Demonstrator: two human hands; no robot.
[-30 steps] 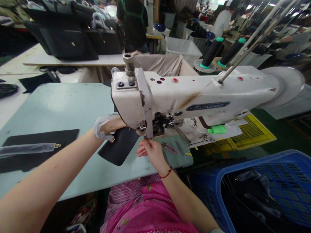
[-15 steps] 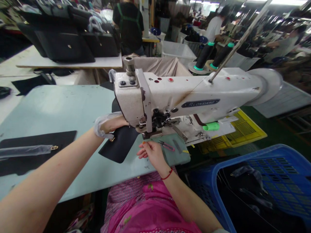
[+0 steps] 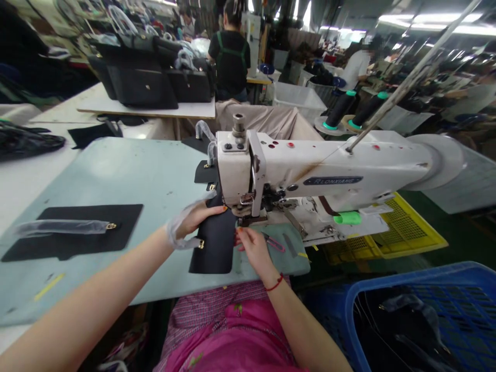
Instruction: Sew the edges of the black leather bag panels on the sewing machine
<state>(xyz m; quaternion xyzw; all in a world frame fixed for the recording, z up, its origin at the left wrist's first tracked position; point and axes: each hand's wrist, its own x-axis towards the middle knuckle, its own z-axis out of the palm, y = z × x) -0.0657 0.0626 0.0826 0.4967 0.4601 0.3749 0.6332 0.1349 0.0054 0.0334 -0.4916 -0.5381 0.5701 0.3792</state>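
A black bag panel [image 3: 217, 243] lies under the presser-foot area of a white sewing machine [image 3: 287, 160], its near end on the pale green table. My left hand [image 3: 197, 216] holds the panel's left side, thumb on top and the other fingers mostly hidden. A plastic-wrapped handle [image 3: 176, 235] with a gold ring loops around my left wrist. At the panel's right edge, just in front of the needle area, my right hand [image 3: 251, 248] is closed with thumb and fingertips on the edge. The needle itself is hidden.
Another black panel [image 3: 81, 232] with a wrapped handle lies left. Pink thread snips [image 3: 276, 243] sit right of my right hand. A blue basket [image 3: 356, 294] holds black pieces at lower right. Black bags [image 3: 139, 77] stand on a table behind; co-workers are beyond.
The view has shifted, and the panel has turned straighter toward me. My left hand shows more from behind the machine head. My right hand, apart from the panel before, now meets its right edge.
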